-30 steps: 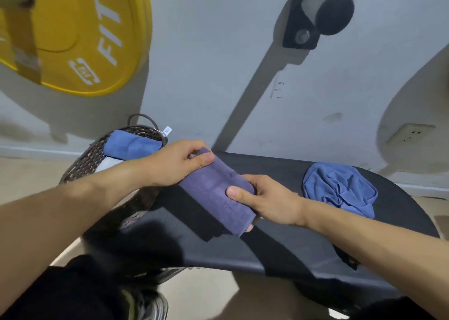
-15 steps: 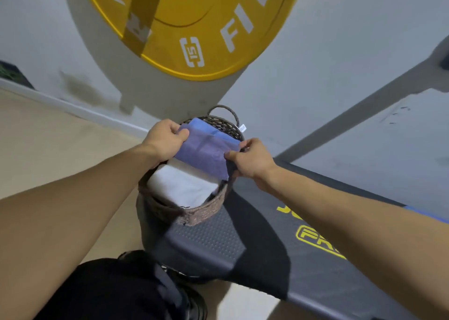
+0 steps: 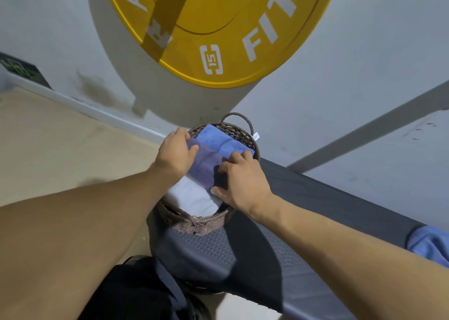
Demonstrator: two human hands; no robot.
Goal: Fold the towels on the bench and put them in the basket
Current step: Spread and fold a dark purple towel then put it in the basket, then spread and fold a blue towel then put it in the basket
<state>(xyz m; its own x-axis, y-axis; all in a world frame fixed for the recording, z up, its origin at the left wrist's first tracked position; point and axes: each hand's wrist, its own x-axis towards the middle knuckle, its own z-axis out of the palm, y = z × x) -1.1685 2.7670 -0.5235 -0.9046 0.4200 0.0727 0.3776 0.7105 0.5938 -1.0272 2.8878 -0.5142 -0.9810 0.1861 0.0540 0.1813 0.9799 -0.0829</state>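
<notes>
**Both hands settle a folded purple towel into the basket**

While the left hand point(image 3: 175, 152) grips the far left edge of the folded purple towel point(image 3: 205, 166), its fingers curled over that edge with the thumb on top, the right hand point(image 3: 239, 182) presses down on the towel's right side, fingers bent onto the cloth and thumb hooked under the near edge. This towel sits in the middle of the frame, inside the woven basket point(image 3: 201, 222), lying across the other folded pieces there. A blue towel point(image 3: 222, 139) lies just beyond it, against the far wall of the basket, and a white towel point(image 3: 194, 198) shows beneath it on the near side. A loop handle stands up at the basket's far rim, with a small white tag beside it.

The basket rests on the left end of the dark padded desk point(image 3: 303, 222), which runs toward the lower right of the frame. At the right edge, well apart from the basket, a crumpled blue towel point(image 3: 430, 244) lies on the desk, partly cut off. A yellow weight plate point(image 3: 218, 27) fills the top centre against the grey wall. Tan floor occupies the left side.
</notes>
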